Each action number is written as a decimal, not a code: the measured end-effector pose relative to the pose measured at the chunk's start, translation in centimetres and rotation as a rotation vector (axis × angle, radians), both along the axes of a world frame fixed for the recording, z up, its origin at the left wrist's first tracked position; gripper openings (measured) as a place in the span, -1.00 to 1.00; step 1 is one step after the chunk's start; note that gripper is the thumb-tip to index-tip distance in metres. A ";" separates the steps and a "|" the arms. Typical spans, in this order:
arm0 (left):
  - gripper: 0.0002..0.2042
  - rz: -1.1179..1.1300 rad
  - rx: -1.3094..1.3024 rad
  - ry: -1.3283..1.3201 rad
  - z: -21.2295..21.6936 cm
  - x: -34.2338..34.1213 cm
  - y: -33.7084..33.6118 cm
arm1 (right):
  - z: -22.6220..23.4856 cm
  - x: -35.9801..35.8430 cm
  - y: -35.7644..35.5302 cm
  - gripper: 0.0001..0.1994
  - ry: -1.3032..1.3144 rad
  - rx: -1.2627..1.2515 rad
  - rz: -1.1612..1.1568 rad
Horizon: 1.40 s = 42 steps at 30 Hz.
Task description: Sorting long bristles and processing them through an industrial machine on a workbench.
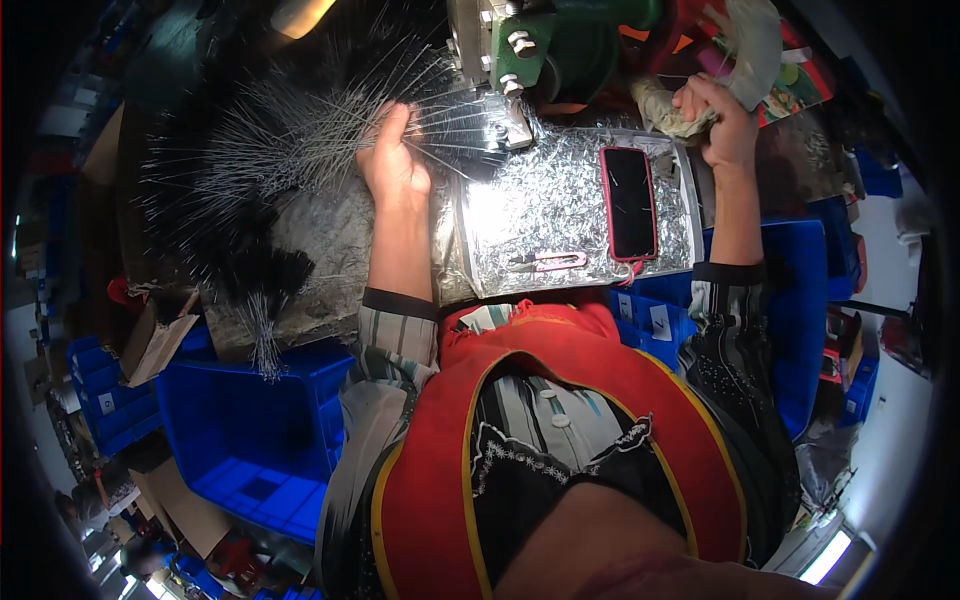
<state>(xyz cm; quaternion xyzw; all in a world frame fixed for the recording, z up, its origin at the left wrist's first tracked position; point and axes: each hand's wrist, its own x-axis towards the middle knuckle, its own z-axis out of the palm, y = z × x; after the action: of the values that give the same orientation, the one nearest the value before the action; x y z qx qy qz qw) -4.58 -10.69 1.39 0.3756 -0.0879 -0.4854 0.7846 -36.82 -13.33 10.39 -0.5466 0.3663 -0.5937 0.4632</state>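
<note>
Thin metal wires (300,130) fan out, seemingly under the left hand (395,150).

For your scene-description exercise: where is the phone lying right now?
In the head view, the phone lies on the metal tray, right of centre, just below the right hand.

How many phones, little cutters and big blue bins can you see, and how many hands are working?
Black phone in a red case, lying on the shiny tray: 1
Small pink-handled cutter on the tray: 1
Big blue plastic bin at lower left, one more at right: 2
Hands, left on thin wire pins, right on a cloth-wrapped handle: 2
Total: 6
</note>
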 end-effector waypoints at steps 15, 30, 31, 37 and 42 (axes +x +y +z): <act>-0.85 0.059 0.032 -0.016 1.4 -0.6 0.1 | -1.7 -0.1 -0.5 -0.82 0.133 -0.358 -0.080; -0.83 -0.024 -0.047 0.039 -0.6 -0.1 0.1 | 1.3 -0.7 -0.1 -0.83 0.000 0.120 0.035; -0.83 -0.023 -0.046 0.040 -0.5 -0.1 0.1 | 1.2 -0.8 -0.1 -0.83 0.003 0.116 0.041; -0.85 0.003 0.016 0.058 0.4 -0.5 0.2 | 0.6 -0.7 -0.3 -0.80 0.014 0.110 0.007; -0.87 0.034 -0.026 0.054 -0.2 -0.4 -0.2 | 3.9 -0.1 0.1 -0.73 0.094 0.208 0.046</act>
<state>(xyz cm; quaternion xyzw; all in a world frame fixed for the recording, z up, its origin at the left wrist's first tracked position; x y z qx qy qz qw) -4.95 -10.87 1.18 0.3535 -0.0665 -0.4808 0.7997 -36.96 -13.23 14.30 -0.5311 0.4344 -0.5156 0.5132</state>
